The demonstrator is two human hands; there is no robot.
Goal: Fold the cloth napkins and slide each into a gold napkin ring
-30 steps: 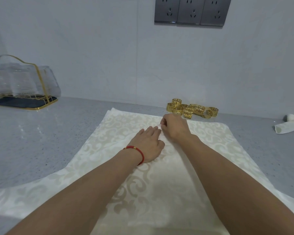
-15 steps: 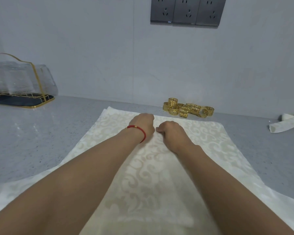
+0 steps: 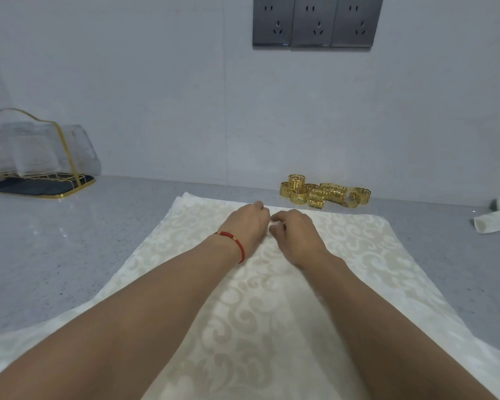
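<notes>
At the far edge of the cream napkin (image 3: 272, 327), spread flat on the grey surface (image 3: 70, 255) and running lengthwise away from the person, left hand (image 3: 247, 223) and right hand (image 3: 296, 232) sit close together, each grip curled, apparently pinching cloth. Gold rings (image 3: 324, 193) lie just beyond, nearer the right hand.

Pale grey wall (image 3: 156, 96), smooth, faint panel seams. Row of 3 dark grey sockets (image 3: 318, 21) at top, right of ctr. Grey speckled countertop (image 3: 55, 255) meets wall at back. Far left on counter: clear holder w/ gold wire frame (image 3: 38, 151) on dark gold-rimmed base. Light soft, even, no hard shadows.
</notes>
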